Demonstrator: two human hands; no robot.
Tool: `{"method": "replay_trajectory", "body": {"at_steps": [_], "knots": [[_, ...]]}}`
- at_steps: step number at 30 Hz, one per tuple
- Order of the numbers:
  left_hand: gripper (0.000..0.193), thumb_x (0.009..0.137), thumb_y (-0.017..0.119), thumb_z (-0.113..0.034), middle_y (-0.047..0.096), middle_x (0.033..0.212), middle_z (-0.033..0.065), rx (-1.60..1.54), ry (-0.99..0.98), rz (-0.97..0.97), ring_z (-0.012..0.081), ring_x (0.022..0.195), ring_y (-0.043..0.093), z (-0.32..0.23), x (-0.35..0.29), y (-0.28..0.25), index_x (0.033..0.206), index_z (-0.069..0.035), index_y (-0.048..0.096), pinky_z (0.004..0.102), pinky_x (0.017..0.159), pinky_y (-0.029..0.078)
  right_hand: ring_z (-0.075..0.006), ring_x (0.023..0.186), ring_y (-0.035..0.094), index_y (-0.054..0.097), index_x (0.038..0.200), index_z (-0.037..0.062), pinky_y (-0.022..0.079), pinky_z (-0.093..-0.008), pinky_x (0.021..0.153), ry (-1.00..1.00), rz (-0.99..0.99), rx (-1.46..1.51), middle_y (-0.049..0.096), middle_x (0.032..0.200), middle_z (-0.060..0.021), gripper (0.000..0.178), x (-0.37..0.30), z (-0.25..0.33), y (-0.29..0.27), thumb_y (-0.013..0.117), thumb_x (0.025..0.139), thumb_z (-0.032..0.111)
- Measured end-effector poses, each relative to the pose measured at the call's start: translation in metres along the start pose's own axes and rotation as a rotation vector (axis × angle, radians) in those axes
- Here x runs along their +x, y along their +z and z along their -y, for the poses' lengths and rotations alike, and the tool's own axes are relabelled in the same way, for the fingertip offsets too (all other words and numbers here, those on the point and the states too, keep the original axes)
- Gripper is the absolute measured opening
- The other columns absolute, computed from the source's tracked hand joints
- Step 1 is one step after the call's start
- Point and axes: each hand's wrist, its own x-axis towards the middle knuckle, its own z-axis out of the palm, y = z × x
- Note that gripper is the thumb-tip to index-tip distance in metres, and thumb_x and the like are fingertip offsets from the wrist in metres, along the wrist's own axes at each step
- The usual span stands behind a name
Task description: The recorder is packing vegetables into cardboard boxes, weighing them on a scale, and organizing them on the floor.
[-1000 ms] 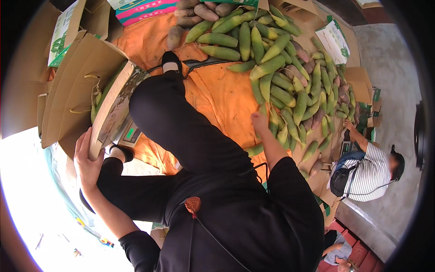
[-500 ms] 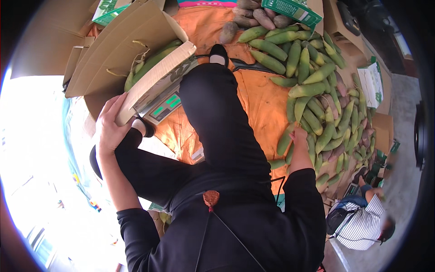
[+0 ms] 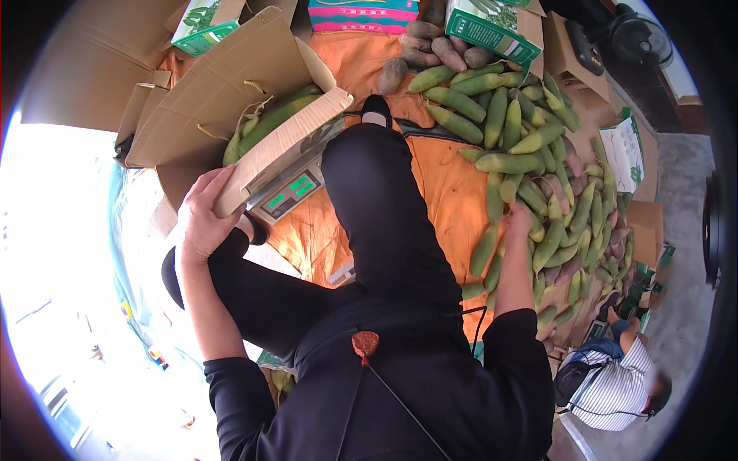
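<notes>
My left hand grips the near corner of an open cardboard box, thumb on one side and fingers over the rim. Inside the box lie green radishes with thin roots. Beneath it, part of a digital scale shows a lit green display. At the left edge of a big heap of radishes, my right hand has its fingers curled at the end of a green radish; the fingertips are partly hidden.
An orange sheet covers the ground under my legs. Purplish-brown roots lie at the far side. Around stand a pink and blue box, a green and white carton and a white carton. A person in a striped shirt crouches at lower right.
The view has shifted slightly, bringing more of the pink and blue box into sight. My left hand stays on the box corner. My right hand stays at the heap's edge, its wrist turned a little.
</notes>
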Motion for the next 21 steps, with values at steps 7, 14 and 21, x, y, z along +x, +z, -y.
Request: {"method": "replay_trajectory", "body": {"at_steps": [7, 14, 21], "knots": [[0.056, 0.064, 0.075, -0.009, 0.062, 0.114, 0.0118, -0.038, -0.007, -0.015, 0.0299, 0.1, 0.062, 0.001, -0.003, -0.003, 0.119, -0.008, 0.062, 0.0362, 0.089, 0.05, -0.0092, 0.055, 0.046, 0.06, 0.087, 0.0057, 0.042, -0.0269, 0.053, -0.148, 0.084, 0.204, 0.055, 0.075, 0.0008, 0.009, -0.025, 0.118, 0.033, 0.063, 0.088, 0.013], [0.054, 0.064, 0.076, -0.011, 0.062, 0.115, 0.0114, -0.046, 0.004, -0.033, 0.0297, 0.1, 0.062, 0.009, -0.006, -0.002, 0.117, -0.008, 0.064, 0.0353, 0.087, 0.05, -0.0035, 0.057, 0.039, 0.062, 0.091, 0.0037, 0.04, -0.0245, 0.06, -0.6, 0.676, 0.079, 0.054, 0.074, 0.004, 0.01, -0.194, 0.233, 0.123, 0.062, 0.089, 0.014], [0.053, 0.066, 0.076, -0.016, 0.062, 0.116, 0.0098, -0.061, -0.018, -0.019, 0.0294, 0.101, 0.062, 0.007, -0.006, -0.008, 0.117, -0.01, 0.064, 0.0354, 0.087, 0.05, -0.0065, 0.061, 0.043, 0.064, 0.092, 0.0005, 0.039, -0.0274, 0.066, -0.835, 1.66, 0.216, 0.048, 0.065, 0.0019, 0.016, -0.3, 0.308, 0.246, 0.052, 0.093, 0.012]]}}
